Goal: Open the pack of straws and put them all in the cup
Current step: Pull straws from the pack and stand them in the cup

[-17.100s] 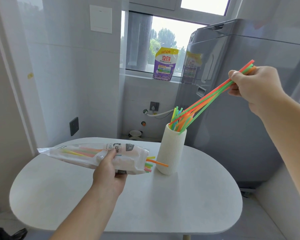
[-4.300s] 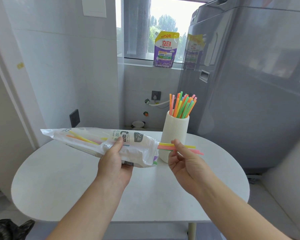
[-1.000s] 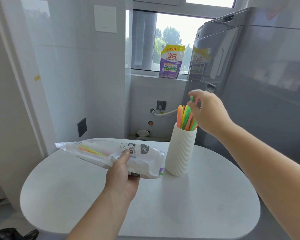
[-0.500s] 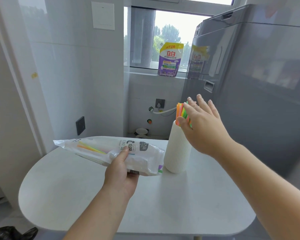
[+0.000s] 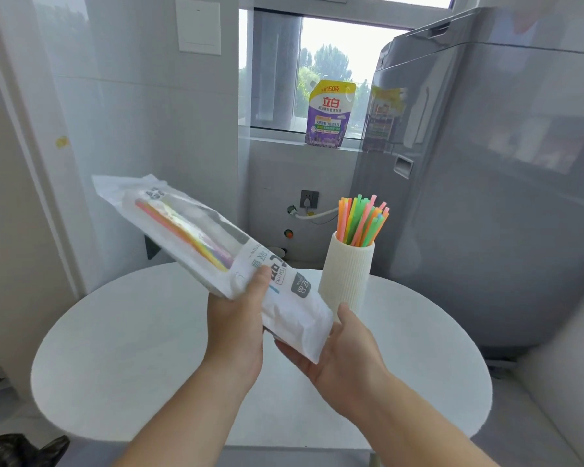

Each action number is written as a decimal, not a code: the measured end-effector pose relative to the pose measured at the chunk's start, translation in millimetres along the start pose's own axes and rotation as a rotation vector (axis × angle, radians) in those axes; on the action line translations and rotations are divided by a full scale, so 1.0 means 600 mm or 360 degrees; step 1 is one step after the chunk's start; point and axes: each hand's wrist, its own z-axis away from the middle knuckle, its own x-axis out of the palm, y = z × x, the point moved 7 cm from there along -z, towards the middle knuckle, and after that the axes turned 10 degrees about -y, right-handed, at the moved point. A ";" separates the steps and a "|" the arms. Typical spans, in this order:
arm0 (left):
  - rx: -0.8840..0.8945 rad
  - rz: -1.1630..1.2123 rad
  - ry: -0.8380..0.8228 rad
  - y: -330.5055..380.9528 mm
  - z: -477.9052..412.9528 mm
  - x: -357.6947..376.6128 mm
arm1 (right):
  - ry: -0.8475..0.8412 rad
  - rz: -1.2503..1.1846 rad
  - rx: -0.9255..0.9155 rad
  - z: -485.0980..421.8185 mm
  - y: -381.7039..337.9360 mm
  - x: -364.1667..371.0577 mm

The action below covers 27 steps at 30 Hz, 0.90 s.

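Emptying step, near its end. Your left hand [image 5: 236, 325] grips the pack [image 5: 196, 237] about its printed middle, thumb on top and fingers curled beneath, and holds it clear of the bench [image 5: 149, 348], above its middle. The pack is tilted: the sealed end rises toward the far left, the mouth dips toward the near right. Your right hand [image 5: 338, 352] lies palm up under that mouth, fingers spread flat beneath the film and thumb raised beside its edge, gripping nothing. A few loose straws [image 5: 182, 227] show through the clear window, lodged high in the raised end and well apart from the mouth. The cup [image 5: 346, 274] stands upright near the bench's far edge, right of centre, just beyond your right hand, with a full bunch of straws [image 5: 361, 220] fanned above its rim.

Judged from this, the step in hand is coaxing out the last straws. The next move calls for a steeper tilt or a light shake so they slide down to your waiting palm; then close your fingers round them, carry them over the rim and drop them in end-first. The film is limp, so keep the mouth from folding shut
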 end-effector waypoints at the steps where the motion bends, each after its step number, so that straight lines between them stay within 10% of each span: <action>1: 0.0026 -0.0043 -0.0027 0.001 0.002 0.005 | 0.0006 0.0018 -0.0016 0.000 0.002 0.001; 11: -0.0029 0.0007 0.0140 -0.007 -0.006 -0.020 | 0.0314 0.0745 0.0032 0.006 -0.013 -0.030; 20: -0.0312 0.0351 0.0436 -0.031 -0.008 -0.064 | -0.0032 0.1945 -0.0428 0.015 -0.060 -0.004; 27: -0.0400 0.0378 0.0446 -0.044 -0.010 -0.069 | -0.0033 0.2164 -0.0755 0.022 -0.093 -0.003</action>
